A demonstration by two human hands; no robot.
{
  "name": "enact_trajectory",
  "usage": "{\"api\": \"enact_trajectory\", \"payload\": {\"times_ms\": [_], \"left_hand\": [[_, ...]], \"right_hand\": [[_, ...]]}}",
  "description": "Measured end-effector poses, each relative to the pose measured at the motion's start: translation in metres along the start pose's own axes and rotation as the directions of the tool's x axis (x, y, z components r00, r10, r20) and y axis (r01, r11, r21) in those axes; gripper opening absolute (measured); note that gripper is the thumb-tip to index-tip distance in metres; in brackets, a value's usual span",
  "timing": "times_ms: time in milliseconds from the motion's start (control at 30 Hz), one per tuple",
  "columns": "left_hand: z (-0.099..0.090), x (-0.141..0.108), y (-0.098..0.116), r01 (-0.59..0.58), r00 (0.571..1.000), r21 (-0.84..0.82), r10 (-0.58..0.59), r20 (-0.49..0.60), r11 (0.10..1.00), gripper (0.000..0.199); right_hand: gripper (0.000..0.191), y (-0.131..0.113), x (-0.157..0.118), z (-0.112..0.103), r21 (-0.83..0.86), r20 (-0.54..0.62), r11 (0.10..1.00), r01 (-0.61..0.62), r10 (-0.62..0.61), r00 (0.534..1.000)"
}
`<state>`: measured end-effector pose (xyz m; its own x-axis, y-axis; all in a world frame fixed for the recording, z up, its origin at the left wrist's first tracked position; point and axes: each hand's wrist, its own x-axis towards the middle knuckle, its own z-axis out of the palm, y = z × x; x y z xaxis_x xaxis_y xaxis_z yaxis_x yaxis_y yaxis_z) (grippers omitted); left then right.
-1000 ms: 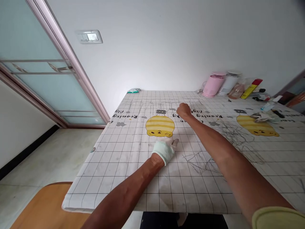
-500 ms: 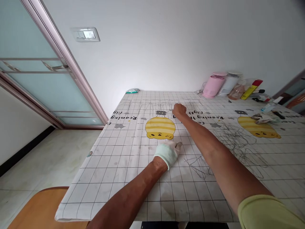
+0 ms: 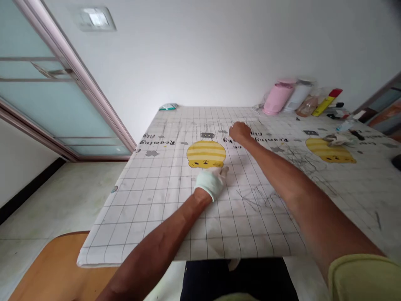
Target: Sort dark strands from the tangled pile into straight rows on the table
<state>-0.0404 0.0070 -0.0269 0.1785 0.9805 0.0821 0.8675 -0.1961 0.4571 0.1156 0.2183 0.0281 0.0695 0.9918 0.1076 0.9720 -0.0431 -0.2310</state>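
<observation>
My left hand [image 3: 211,180], in a white glove with a pale green cuff, rests low over the checked tablecloth [image 3: 140,217], just below a printed yellow striped cat. Its fingers are bent together, and anything between them is too small to make out. Bare and curled into a fist, my right hand [image 3: 240,132] is farther back and to the right, above the printed lettering. What it may hold is hidden. Thin dark strands [image 3: 257,198] lie tangled on the cloth beside and beneath my right forearm.
Along the wall at the back right stand a pink device [image 3: 278,98], a white one [image 3: 299,96], a bottle [image 3: 307,105] and a yellow-red box [image 3: 327,102]. A crumpled glove [image 3: 340,139] lies right. A packet [image 3: 168,106] sits back left; an orange-brown chair [image 3: 59,267] is front left.
The camera view has shifted, so the table appears higher. My right hand has moved a little to the right relative to the printed cat; my left hand stays near its lower edge.
</observation>
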Motion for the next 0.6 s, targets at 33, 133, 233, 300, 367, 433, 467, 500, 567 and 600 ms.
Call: {"api": "enact_trajectory", "payload": {"times_ms": [33,133,233,300,367,433,467,500,567,600], "left_hand": [[-0.002,0.001,-0.002,0.018,1.0,0.035,-0.017,-0.015,0.999,0.041],[-0.006,0.009,-0.012,0.038,0.997,0.07,-0.033,-0.064,0.997,0.037],[-0.009,0.016,-0.021,0.109,0.989,-0.085,-0.117,-0.091,0.99,0.043],[-0.01,0.019,-0.025,0.183,0.974,-0.21,-0.206,-0.098,0.96,0.048],[-0.012,0.019,-0.025,0.23,0.957,-0.286,-0.269,-0.105,0.93,0.049],[-0.014,0.017,-0.023,0.252,0.947,-0.312,-0.3,-0.114,0.916,0.05],[-0.015,0.016,-0.022,0.259,0.944,-0.315,-0.308,-0.116,0.913,0.051],[-0.015,0.014,-0.021,0.263,0.943,-0.318,-0.312,-0.114,0.911,0.051],[-0.017,0.011,-0.02,0.267,0.943,-0.329,-0.316,-0.105,0.906,0.05],[-0.017,0.01,-0.02,0.271,0.942,-0.334,-0.32,-0.101,0.903,0.05]], "right_hand": [[0.03,0.01,-0.006,-0.005,0.023,0.01,1.0,0.009,-0.01,1.0],[0.025,0.039,-0.035,-0.023,0.191,0.132,0.978,0.08,-0.107,0.985],[0.02,0.063,-0.082,-0.044,0.333,0.263,0.923,0.19,-0.285,0.922],[0.018,0.078,-0.116,-0.054,0.352,0.38,0.888,0.296,-0.425,0.821],[0.009,0.092,-0.147,-0.059,0.334,0.44,0.837,0.433,-0.545,0.714],[0.008,0.105,-0.171,-0.058,0.317,0.453,0.765,0.56,-0.641,0.62],[0.009,0.111,-0.179,-0.056,0.297,0.447,0.73,0.616,-0.676,0.586],[0.009,0.116,-0.187,-0.052,0.266,0.437,0.698,0.665,-0.702,0.562],[0.011,0.124,-0.197,-0.045,0.181,0.394,0.641,0.746,-0.742,0.542],[0.014,0.127,-0.2,-0.042,0.139,0.363,0.615,0.776,-0.761,0.538]]}}
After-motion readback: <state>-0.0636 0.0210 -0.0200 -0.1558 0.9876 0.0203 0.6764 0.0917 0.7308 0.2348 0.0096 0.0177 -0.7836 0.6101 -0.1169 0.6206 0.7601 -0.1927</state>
